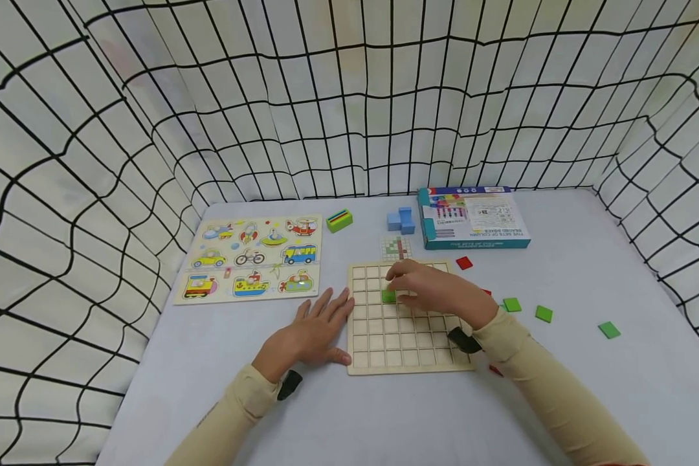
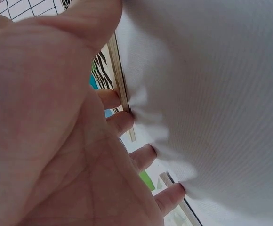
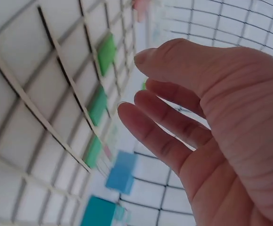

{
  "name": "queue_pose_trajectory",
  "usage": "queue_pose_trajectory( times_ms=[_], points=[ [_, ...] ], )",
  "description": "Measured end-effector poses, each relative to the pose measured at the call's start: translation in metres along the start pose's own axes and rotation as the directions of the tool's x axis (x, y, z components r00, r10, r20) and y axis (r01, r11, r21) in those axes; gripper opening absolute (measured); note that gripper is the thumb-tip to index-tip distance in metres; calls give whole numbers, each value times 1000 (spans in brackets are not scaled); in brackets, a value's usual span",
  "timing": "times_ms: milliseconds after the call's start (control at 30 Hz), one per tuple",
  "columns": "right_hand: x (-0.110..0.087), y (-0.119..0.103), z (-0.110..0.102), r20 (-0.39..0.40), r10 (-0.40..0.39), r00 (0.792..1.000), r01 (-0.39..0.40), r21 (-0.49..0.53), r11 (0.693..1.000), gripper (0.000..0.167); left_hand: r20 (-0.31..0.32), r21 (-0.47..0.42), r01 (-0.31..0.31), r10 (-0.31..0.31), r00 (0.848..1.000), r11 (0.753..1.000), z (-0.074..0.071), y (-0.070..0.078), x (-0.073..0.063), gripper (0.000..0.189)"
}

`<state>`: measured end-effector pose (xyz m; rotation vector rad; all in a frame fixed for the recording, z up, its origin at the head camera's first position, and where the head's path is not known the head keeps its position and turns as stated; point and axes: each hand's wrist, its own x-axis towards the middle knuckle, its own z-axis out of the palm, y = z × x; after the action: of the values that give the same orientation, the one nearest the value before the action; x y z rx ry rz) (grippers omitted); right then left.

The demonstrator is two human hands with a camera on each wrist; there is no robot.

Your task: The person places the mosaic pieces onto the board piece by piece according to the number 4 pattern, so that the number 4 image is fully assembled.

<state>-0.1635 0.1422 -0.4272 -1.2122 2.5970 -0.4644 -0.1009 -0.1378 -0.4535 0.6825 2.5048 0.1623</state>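
Note:
A wooden grid board (image 1: 384, 359) lies flat on the white table, in front of the person. Above it hovers the right hand (image 1: 433, 288), its fingers loosely bent with nothing between them in the right wrist view. Beside those fingertips a green square tile (image 1: 388, 296) sits in a cell. The right wrist view shows that green tile (image 3: 107, 52) in a row with two more green tiles (image 3: 97, 104). Spread flat, the left hand (image 1: 314, 333) rests on the table, with its fingertips and thumb at the board's left edge.
A small printed grid card (image 1: 389, 247) lies behind the board, near blue blocks (image 1: 400, 221) and a teal box (image 1: 477, 220). At left are a vehicle puzzle (image 1: 250, 268) and a striped green block (image 1: 340, 221). Loose red (image 1: 464, 263) and green tiles (image 1: 544, 314) lie right. Black netting surrounds the table.

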Motion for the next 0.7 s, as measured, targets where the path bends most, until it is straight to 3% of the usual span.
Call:
queue_pose_trajectory(
  times_ms=[167,333,700],
  points=[
    [-19,6,-14,-58,24,998,-27,-46,999,27,-8,-3,-9,9,1000,1000,0,0,0,110],
    [-41,12,-23,-66,94,993,-95,-18,995,28,-13,-17,-22,22,1000,1000,-2,2,-2,110],
    [-90,39,-20,-127,135,983,-139,-19,990,29,-19,-26,-21,21,1000,999,2,-3,0,109]
  ],
)
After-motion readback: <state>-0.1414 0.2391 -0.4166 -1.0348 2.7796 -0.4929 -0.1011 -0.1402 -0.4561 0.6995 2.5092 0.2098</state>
